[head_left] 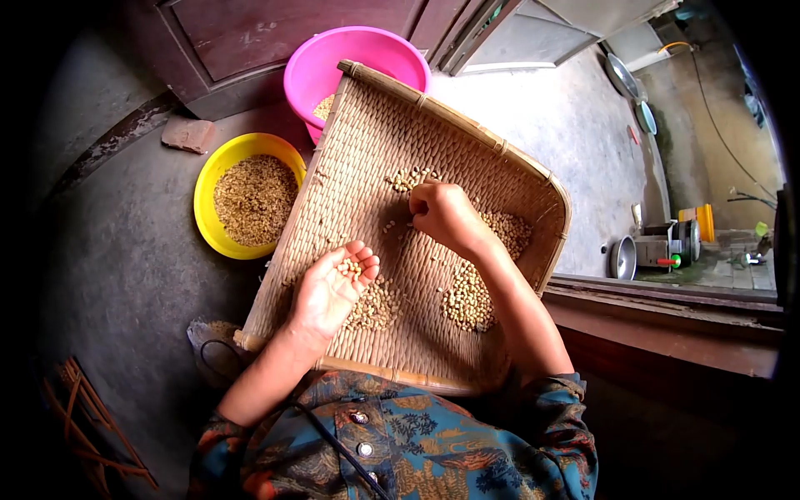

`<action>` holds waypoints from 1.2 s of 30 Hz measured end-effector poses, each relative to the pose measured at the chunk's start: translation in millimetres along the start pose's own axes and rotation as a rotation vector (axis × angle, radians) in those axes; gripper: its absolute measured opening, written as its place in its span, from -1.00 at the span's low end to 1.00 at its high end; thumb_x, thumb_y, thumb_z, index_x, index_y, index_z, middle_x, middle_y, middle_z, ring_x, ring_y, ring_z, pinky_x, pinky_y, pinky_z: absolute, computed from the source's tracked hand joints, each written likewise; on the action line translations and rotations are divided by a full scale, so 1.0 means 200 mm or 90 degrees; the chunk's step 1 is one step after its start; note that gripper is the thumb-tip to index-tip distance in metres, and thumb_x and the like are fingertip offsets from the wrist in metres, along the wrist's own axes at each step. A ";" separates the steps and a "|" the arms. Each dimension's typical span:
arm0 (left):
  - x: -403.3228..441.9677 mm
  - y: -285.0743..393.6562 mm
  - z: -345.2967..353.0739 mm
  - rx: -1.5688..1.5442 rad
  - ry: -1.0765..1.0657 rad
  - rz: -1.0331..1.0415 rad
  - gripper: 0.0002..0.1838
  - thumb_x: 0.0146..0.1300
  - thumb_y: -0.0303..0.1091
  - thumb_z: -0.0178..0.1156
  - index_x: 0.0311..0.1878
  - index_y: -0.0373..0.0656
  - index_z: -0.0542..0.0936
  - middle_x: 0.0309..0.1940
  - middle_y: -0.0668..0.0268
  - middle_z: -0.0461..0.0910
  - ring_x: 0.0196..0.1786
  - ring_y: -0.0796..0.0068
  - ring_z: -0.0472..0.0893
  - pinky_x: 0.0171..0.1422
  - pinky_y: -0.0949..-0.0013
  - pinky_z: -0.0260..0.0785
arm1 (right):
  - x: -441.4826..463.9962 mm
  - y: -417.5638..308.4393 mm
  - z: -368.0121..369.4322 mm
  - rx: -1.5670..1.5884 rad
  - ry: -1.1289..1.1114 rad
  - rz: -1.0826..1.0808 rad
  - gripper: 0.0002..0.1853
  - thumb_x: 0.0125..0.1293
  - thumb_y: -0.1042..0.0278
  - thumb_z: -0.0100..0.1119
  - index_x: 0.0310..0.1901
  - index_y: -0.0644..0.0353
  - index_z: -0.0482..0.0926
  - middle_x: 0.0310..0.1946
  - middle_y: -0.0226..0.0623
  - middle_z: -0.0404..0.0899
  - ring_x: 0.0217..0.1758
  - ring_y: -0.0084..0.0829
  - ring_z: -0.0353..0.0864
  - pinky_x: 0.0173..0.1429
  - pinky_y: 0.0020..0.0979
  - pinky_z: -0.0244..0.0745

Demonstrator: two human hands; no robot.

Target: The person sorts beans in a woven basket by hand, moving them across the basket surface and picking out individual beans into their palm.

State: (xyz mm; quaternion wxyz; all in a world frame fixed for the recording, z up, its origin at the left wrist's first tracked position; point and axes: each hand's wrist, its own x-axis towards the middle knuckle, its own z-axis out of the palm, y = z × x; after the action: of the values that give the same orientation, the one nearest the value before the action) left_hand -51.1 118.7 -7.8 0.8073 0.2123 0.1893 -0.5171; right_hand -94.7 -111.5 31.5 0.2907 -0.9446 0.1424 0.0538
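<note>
A woven bamboo winnowing tray [360,142] lies tilted in front of my body. My left hand [327,287] is palm up over its left part, fingers curled, cupping a few pale yellow beans [349,268]. Under and beside that hand lies a heap of similar beans [375,308]. My right hand [442,212] is closed with its fingertips pinched downward, touching or just above the tray by a small scatter of beans [407,178]. Whatever those fingers hold is hidden. More beans lie under my right forearm, in a pile [467,302] and another by the raised edge [510,232].
Left of the tray stands a yellow basin [206,212] of brownish grains or beans. A pink basin [367,50] sits behind the tray's far corner. A brick [187,135] lies by the door. Sticks [92,408] lie at lower left; a doorsill [667,325] runs at right.
</note>
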 end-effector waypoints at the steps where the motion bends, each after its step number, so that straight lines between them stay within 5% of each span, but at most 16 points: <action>1: 0.00 0.00 0.00 0.002 0.001 0.001 -0.75 0.39 -0.39 -0.01 0.00 -0.37 0.47 -0.09 0.09 0.52 0.01 0.22 0.53 0.20 0.20 0.43 | -0.02 -0.06 -0.05 0.069 -0.016 0.007 -0.89 -0.03 0.63 0.25 -0.40 0.30 0.56 -0.38 -0.21 0.64 -0.33 -0.37 0.67 -0.23 -0.37 0.59; 3: -0.01 -0.01 0.03 0.004 -0.009 0.013 -0.73 0.40 -0.38 -0.01 0.02 -0.37 0.46 -0.07 0.08 0.51 0.04 0.22 0.52 0.23 0.19 0.42 | -0.08 -0.19 -0.13 0.231 -0.085 0.017 -0.88 0.02 0.60 0.26 -0.34 0.30 0.62 -0.31 -0.19 0.67 -0.29 -0.43 0.67 -0.21 -0.37 0.59; 4: -0.01 -0.01 0.05 0.006 -0.016 0.019 -0.73 0.40 -0.37 -0.01 0.03 -0.37 0.46 -0.05 0.07 0.50 0.06 0.21 0.51 0.24 0.18 0.41 | -0.11 -0.22 -0.11 0.265 -0.070 -0.081 -0.86 0.04 0.57 0.29 -0.30 0.29 0.62 -0.28 -0.16 0.67 -0.27 -0.40 0.68 -0.17 -0.38 0.62; 6: 0.00 0.00 0.03 -0.012 -0.014 0.014 -0.71 0.41 -0.36 -0.02 0.05 -0.36 0.46 -0.01 0.07 0.49 0.12 0.19 0.49 0.27 0.17 0.39 | -0.12 -0.25 -0.11 0.264 -0.072 -0.013 -0.87 0.13 0.54 0.25 -0.25 0.29 0.63 -0.26 -0.15 0.67 -0.23 -0.37 0.69 -0.10 -0.36 0.65; 8: 0.01 0.00 0.03 -0.018 0.008 0.002 -0.71 0.41 -0.35 -0.03 0.05 -0.35 0.46 -0.01 0.08 0.49 0.13 0.19 0.48 0.28 0.17 0.38 | -0.08 -0.13 -0.04 -0.003 0.058 -0.045 -0.89 0.19 0.54 0.18 -0.25 0.29 0.64 -0.27 -0.10 0.66 -0.22 -0.30 0.70 -0.08 -0.33 0.66; 10: 0.01 0.01 0.00 -0.022 0.008 0.001 -0.72 0.41 -0.36 -0.03 0.06 -0.35 0.46 0.00 0.08 0.49 0.13 0.18 0.49 0.28 0.17 0.37 | -0.07 -0.11 0.05 -0.077 0.079 -0.073 -0.92 0.24 0.55 0.13 -0.27 0.32 0.60 -0.38 -0.17 0.63 -0.33 -0.35 0.68 -0.24 -0.38 0.66; 12: 0.01 0.01 -0.01 -0.025 0.010 -0.001 -0.72 0.40 -0.37 -0.02 0.06 -0.34 0.46 0.01 0.06 0.49 0.12 0.17 0.49 0.28 0.17 0.37 | -0.08 -0.16 0.10 -0.289 -0.008 -0.083 -0.88 0.22 0.60 0.03 -0.27 0.36 0.57 -0.38 -0.01 0.60 -0.28 -0.16 0.67 -0.19 -0.30 0.63; 16: 0.01 0.01 -0.02 -0.018 0.001 0.002 -0.70 0.40 -0.37 -0.02 0.09 -0.35 0.44 0.01 0.06 0.50 0.13 0.17 0.49 0.28 0.15 0.38 | -0.07 -0.11 0.16 -0.210 0.099 -0.159 -0.94 0.16 0.55 0.01 -0.38 0.33 0.48 -0.48 -0.08 0.51 -0.42 -0.12 0.59 -0.26 -0.19 0.56; 17: 0.01 0.01 -0.01 -0.010 0.005 0.004 -0.69 0.40 -0.37 -0.03 0.10 -0.35 0.44 0.01 0.06 0.50 0.13 0.16 0.49 0.29 0.15 0.37 | -0.07 -0.11 0.14 -0.200 0.021 -0.085 -0.89 0.18 0.50 0.10 -0.29 0.35 0.53 -0.39 -0.06 0.58 -0.31 -0.18 0.65 -0.20 -0.23 0.58; 21: 0.00 0.00 0.03 -0.014 -0.042 0.012 -0.67 0.40 -0.37 -0.04 0.13 -0.37 0.41 0.03 0.04 0.49 0.16 0.14 0.47 0.35 0.12 0.33 | -0.14 -0.19 -0.10 0.267 -0.135 -0.047 -0.67 0.23 0.36 0.31 0.01 0.26 0.58 -0.13 -0.17 0.68 -0.11 -0.39 0.67 -0.06 -0.38 0.62; 22: -0.01 0.00 0.04 -0.023 -0.063 0.011 -0.67 0.40 -0.37 -0.04 0.13 -0.37 0.41 0.04 0.04 0.49 0.17 0.14 0.47 0.36 0.11 0.33 | -0.18 -0.22 -0.15 0.346 -0.061 -0.009 -0.71 0.28 0.36 0.26 0.01 0.24 0.59 -0.18 -0.22 0.69 -0.13 -0.42 0.67 -0.06 -0.42 0.62; 24: 0.00 0.01 0.04 -0.051 -0.066 -0.007 -0.68 0.41 -0.39 -0.05 0.13 -0.38 0.41 0.05 0.03 0.48 0.17 0.13 0.46 0.37 0.11 0.32 | -0.18 -0.14 -0.23 0.255 0.101 0.060 -0.78 0.30 0.43 0.21 -0.03 0.24 0.62 -0.22 -0.20 0.69 -0.15 -0.45 0.67 -0.07 -0.43 0.62; 27: 0.01 0.02 0.01 -0.083 -0.074 -0.023 -0.71 0.43 -0.40 -0.07 0.10 -0.37 0.41 0.03 0.03 0.47 0.17 0.12 0.46 0.35 0.12 0.34 | -0.20 -0.06 -0.26 0.073 0.252 0.050 -0.89 0.20 0.57 0.15 -0.24 0.26 0.63 -0.30 -0.04 0.65 -0.28 -0.23 0.70 -0.13 -0.30 0.63; 34: 0.01 0.01 0.02 -0.055 -0.062 -0.027 -0.74 0.43 -0.40 -0.06 0.05 -0.36 0.43 -0.02 0.06 0.47 0.13 0.14 0.47 0.31 0.14 0.38 | -0.20 0.06 -0.03 -0.052 0.156 -0.012 -0.89 0.21 0.50 0.24 -0.24 0.29 0.64 -0.28 -0.13 0.65 -0.25 -0.25 0.70 -0.14 -0.29 0.65; 36: 0.00 0.00 0.03 -0.023 -0.039 -0.023 -0.75 0.42 -0.40 -0.05 0.04 -0.36 0.44 -0.02 0.07 0.48 0.12 0.15 0.48 0.30 0.15 0.38 | -0.16 0.06 0.05 -0.145 0.101 -0.033 -0.92 0.20 0.56 0.17 -0.29 0.36 0.60 -0.31 0.00 0.62 -0.29 -0.20 0.69 -0.18 -0.27 0.64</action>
State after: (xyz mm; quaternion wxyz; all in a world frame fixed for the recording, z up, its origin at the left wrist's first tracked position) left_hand -50.9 115.3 -3.2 0.8070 0.1781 0.1779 -0.5342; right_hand -128.7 -108.2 21.8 0.1710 -0.9761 0.1334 -0.0131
